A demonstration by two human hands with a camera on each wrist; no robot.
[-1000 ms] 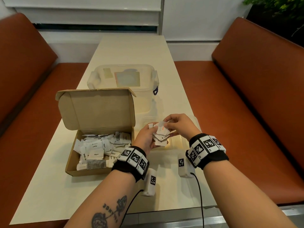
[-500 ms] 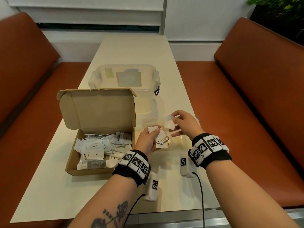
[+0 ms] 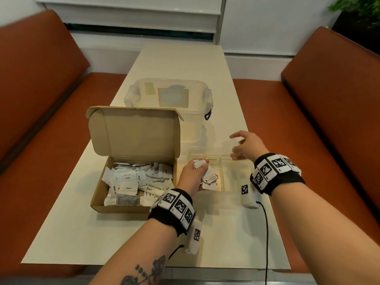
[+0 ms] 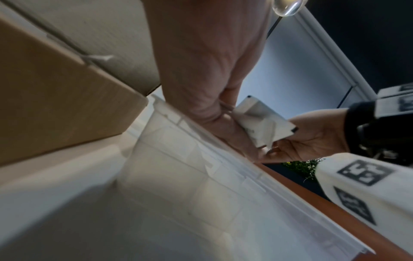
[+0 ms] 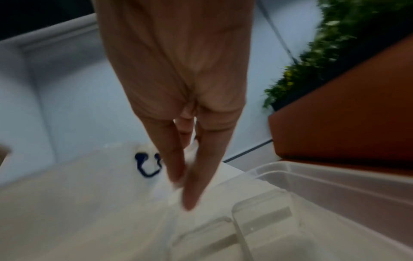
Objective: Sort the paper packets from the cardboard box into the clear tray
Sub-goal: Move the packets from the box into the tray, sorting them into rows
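An open cardboard box (image 3: 123,209) on the left of the table holds several white paper packets (image 3: 131,182). Just to its right lies the clear tray (image 3: 232,177), split into compartments; its wall fills the lower left wrist view (image 4: 201,167). My left hand (image 3: 200,164) hovers over the tray's left end and grips a bunch of packets (image 3: 208,178), also seen close up (image 4: 263,123). My right hand (image 3: 235,146) is raised above the tray's far right corner and pinches a single blurred white packet (image 3: 234,143). In the right wrist view the fingers (image 5: 174,164) point down, motion-blurred.
A clear lidded container (image 3: 168,95) with a blue latch (image 3: 207,116) stands behind the box and tray. The box's lid (image 3: 133,132) stands upright. Orange bench seats (image 3: 308,140) flank the table. A black cable (image 3: 266,233) trails from my right wrist.
My right hand drew one packet off the bunch and carried it right and away, past the tray's far edge. The left hand sank slightly toward the tray with the remaining packets.
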